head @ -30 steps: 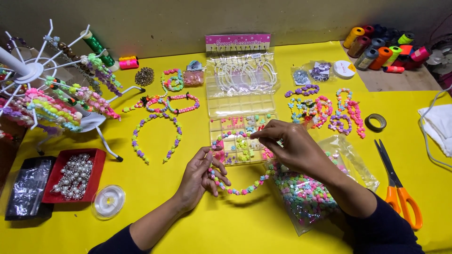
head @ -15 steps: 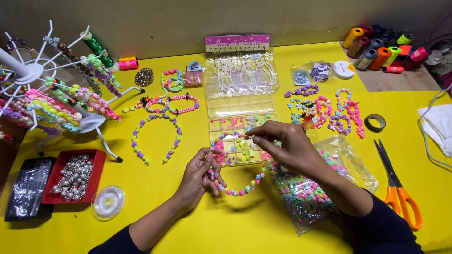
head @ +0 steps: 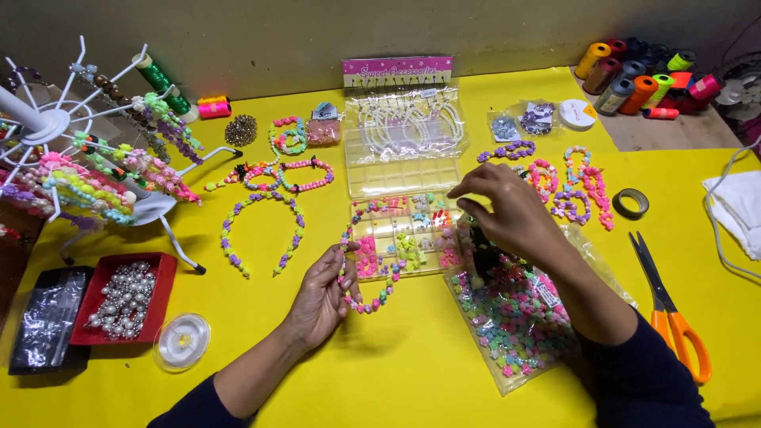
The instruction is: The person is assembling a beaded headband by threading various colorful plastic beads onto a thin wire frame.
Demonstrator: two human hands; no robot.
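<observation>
**Bead strand at centre, packets all round**

While the left hand (head: 321, 297) pinches the bead strand (head: 366, 295) between thumb and fingers, just below centre of the frame, the strand loops down onto the yellow table (head: 412, 372) and up along the left edge of the clear compartment box (head: 404, 234). Right hand (head: 507, 210) hovers over the box's right side, fingertips pressed together; whether a bead sits between them cannot be made out.

Packages, working outward:
- Clear plastic bag of pastel beads (head: 515, 325), lower right of centre, lying flat, small white label on it, partly under the right forearm.
- Clear flat packet with a pink header card (head: 396, 71), top centre, rectangular, holding pale rings; lettering not noted.
- Two small clear sachets (head: 519, 123) and a round white tub (head: 576, 113), upper right.
- Red tray of pearl beads (head: 127, 297) and a black tray (head: 47, 317), lower left; clear spool (head: 181, 342) beside them.

Further out: thread cones (head: 634, 79) upper right, orange-handled scissors (head: 674, 317) right edge, tape ring (head: 630, 204), white rack of bracelets (head: 71, 158) upper left.

Hard to tell: a dark object under the right palm, mostly hidden. Rack cut off at the left edge; white cloth (head: 737, 206) cut off at right.
</observation>
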